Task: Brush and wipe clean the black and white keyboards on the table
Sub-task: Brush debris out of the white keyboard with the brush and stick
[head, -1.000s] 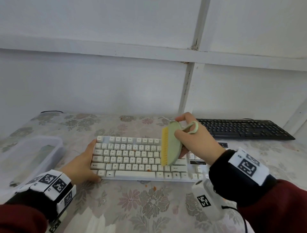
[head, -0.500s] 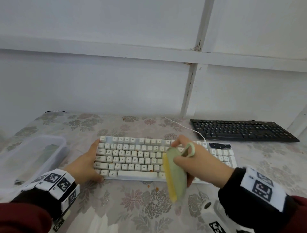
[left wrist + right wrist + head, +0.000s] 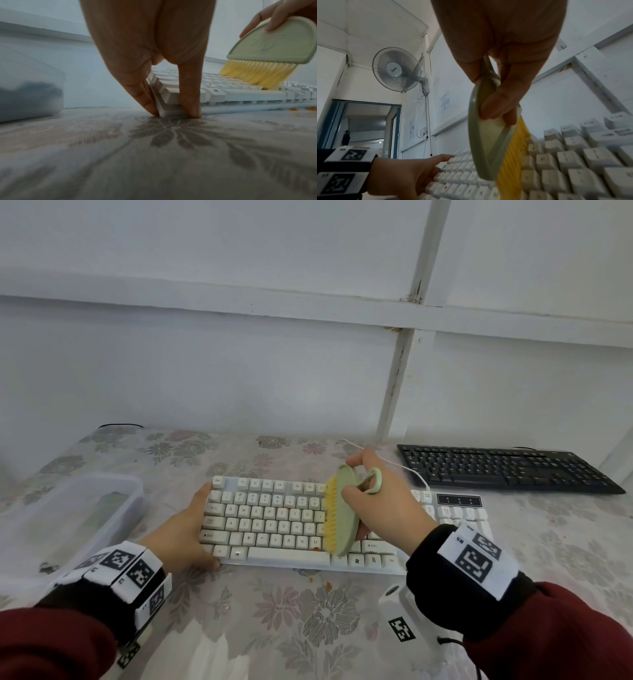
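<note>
The white keyboard (image 3: pixel 274 522) lies in the middle of the flowered table. My left hand (image 3: pixel 185 529) braces its left front corner, with straight fingers (image 3: pixel 190 97) either side of that corner. My right hand (image 3: pixel 383 501) grips a pale green brush (image 3: pixel 344 508) by its back and loop handle. The yellow bristles (image 3: pixel 257 73) rest on the keys near the keyboard's middle. Orange crumbs (image 3: pixel 317 548) lie by the bristles, and a few more lie on the cloth (image 3: pixel 329 584) in front. The black keyboard (image 3: pixel 503 470) sits at the back right, untouched.
A translucent plastic box (image 3: pixel 68 515) stands at the left, close to my left hand. The white keyboard's cable (image 3: pixel 411 470) runs back past the black keyboard. A white wall rises behind the table. A wall fan (image 3: pixel 396 69) shows in the right wrist view.
The brush swept from the keys down past the keyboard's front edge, then returned onto the middle keys. My left hand stayed on the left corner.
</note>
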Tool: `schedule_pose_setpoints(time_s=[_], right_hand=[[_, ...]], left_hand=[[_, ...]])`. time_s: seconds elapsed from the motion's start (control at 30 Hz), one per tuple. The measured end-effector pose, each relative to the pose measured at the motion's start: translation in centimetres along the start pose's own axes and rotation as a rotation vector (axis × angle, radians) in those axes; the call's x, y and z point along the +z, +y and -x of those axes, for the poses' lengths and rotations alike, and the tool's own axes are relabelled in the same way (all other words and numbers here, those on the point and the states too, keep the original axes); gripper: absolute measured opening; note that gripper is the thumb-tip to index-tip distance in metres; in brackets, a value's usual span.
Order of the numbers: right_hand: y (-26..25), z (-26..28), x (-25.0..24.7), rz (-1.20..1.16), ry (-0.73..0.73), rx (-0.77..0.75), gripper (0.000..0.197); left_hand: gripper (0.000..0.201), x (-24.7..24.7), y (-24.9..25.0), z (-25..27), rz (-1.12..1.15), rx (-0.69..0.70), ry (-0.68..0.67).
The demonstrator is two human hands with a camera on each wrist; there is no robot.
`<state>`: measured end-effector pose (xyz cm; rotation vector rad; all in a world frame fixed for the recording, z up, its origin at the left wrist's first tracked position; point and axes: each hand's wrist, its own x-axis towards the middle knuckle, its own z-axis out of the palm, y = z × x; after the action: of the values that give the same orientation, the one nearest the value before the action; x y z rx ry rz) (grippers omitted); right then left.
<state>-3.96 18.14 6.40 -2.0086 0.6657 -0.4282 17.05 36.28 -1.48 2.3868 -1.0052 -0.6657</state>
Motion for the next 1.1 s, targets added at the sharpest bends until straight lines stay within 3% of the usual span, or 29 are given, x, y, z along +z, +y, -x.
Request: schedule_pose_setpoints(time_s=[0.43, 0.5, 0.67, 0.77, 0.93, 1.1], right_hand=[[1.4, 3.1, -0.7, 0.000, -0.242, 0.111, 0.026], [0.6, 3.0, -1.3, -0.031, -0.217, 0.110, 0.024], [-0.5, 0.7, -2.1, -0.158, 0.010, 0.058, 0.024], [-0.3, 0.1, -1.4, -0.114, 0.038, 0.037, 0.026], [1.1, 1.6, -0.3, -0.011, -0.112, 0.043, 0.027], [1.0, 3.0, -1.1, -0.052, -0.223, 0.108, 0.026]], left_hand=[[0.123, -0.2, 0.6, 0.5, -0.013, 0.007, -0.009], [0.123, -0.2, 0.6, 0.5, -0.013, 0.009, -0.011], [0.124, -0.1, 0.4, 0.3, -0.002, 0.008, -0.006], [0.124, -0.1, 0.4, 0.3, -0.006, 0.004, -0.008], [0.125, 0.0, 0.1, 0.2, -0.003, 0.007, -0.003], [0.125, 0.0, 0.1, 0.1, -0.009, 0.000, -0.005]])
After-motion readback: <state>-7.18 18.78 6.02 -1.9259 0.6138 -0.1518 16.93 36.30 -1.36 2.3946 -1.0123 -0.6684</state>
